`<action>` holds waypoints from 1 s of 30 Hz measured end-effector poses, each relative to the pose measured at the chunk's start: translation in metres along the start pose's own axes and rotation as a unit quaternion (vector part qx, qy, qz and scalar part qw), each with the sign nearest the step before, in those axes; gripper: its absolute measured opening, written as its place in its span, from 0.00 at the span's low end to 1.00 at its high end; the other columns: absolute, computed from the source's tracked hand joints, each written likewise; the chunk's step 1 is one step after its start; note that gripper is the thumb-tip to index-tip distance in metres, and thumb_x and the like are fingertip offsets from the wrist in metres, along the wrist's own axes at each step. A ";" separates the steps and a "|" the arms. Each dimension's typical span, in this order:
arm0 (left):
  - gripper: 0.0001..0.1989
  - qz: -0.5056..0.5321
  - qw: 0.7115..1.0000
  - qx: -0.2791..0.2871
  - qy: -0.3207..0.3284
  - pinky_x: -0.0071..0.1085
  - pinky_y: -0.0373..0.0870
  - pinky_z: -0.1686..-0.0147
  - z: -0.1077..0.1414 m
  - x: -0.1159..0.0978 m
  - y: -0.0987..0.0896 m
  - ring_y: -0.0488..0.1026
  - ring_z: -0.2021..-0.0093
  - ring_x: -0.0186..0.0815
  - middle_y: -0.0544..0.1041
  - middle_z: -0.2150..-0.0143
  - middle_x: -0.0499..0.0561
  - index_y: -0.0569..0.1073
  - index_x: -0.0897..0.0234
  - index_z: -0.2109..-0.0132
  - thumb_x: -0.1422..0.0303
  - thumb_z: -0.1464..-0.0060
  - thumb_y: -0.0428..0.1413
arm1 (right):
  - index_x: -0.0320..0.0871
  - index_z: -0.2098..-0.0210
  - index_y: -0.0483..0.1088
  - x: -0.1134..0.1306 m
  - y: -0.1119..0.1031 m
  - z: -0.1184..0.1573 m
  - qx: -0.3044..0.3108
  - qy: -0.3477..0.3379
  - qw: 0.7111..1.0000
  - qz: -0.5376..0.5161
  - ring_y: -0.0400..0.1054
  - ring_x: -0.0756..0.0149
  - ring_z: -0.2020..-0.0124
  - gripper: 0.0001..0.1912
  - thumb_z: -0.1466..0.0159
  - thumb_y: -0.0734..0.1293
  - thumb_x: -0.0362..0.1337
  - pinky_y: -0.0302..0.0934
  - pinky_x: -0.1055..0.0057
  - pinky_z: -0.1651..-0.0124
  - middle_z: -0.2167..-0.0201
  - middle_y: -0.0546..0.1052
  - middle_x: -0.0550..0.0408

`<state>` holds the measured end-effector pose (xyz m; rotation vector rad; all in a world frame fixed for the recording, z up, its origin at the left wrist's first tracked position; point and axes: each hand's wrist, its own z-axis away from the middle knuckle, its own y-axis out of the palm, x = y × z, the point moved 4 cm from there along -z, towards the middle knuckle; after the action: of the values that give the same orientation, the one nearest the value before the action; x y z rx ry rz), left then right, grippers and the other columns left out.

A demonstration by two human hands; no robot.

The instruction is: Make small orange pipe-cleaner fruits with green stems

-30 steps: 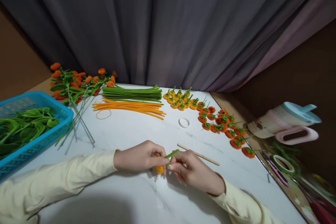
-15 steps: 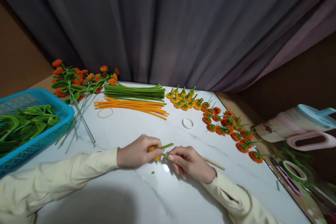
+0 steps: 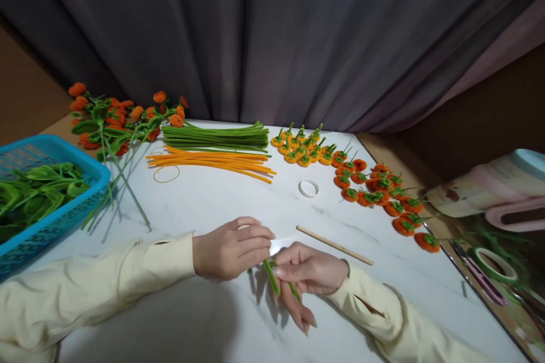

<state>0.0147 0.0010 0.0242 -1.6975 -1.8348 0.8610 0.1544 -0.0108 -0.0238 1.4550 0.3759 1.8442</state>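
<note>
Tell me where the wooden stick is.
In the head view, the stick lies on the table right of centre, just beyond the right hand and nearer than the white ring.

Hands: 2, left (image 3: 232,247) and right (image 3: 309,272). Green strip ends (image 3: 271,279) at right hand: 2 visible. Yellow heads (image 3: 292,157), far edge of table (image 3: 238,198): roughly dozen, overlapping. Loose orange heads (image 3: 365,198), toward right edge: upwards of dozen. Stemmed orange flowers (image 3: 114,123), far left corner: over ten, exact count hidden. Bundles, far edge: 1 green (image 3: 215,139), 1 orange (image 3: 210,161). Thin loops (image 3: 166,182): 2. Singles: basket (image 3: 63,212), left edge; white ring (image 3: 309,195); stick (image 3: 335,245); tumbler (image 3: 481,187), tape roll (image 3: 498,278), past right edge.
</note>
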 end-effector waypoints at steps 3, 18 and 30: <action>0.09 0.066 0.992 0.024 -0.103 0.36 0.60 0.53 -0.002 0.004 0.002 0.70 0.58 0.37 0.74 0.72 0.53 0.68 0.69 0.66 0.79 0.44 0.45 | 0.34 0.67 0.69 0.011 0.006 0.009 -0.091 -0.006 0.970 0.226 0.51 0.79 0.92 0.20 0.35 0.57 0.46 0.47 0.80 0.88 0.87 0.68 0.60; 0.10 0.207 0.908 0.140 -0.335 0.32 0.63 0.58 0.008 0.035 0.018 0.66 0.62 0.35 0.70 0.68 0.52 0.68 0.66 0.67 0.70 0.40 0.45 | 0.41 0.71 0.62 0.018 -0.001 0.015 -0.359 -0.168 0.425 0.814 0.54 0.75 0.89 0.16 0.31 0.51 0.37 0.36 0.71 0.78 0.90 0.66 0.62; 0.09 0.213 0.904 0.154 -0.337 0.32 0.62 0.59 0.007 0.034 0.018 0.66 0.63 0.35 0.70 0.68 0.52 0.68 0.67 0.66 0.71 0.41 0.45 | 0.41 0.73 0.62 0.019 0.000 0.015 -0.364 -0.183 0.435 0.803 0.53 0.75 0.89 0.17 0.31 0.51 0.37 0.36 0.71 0.78 0.89 0.65 0.62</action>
<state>0.0188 0.0343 0.0040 -1.7376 -1.5768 2.0130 0.1668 -0.0003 -0.0056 1.2872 -2.5758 2.0036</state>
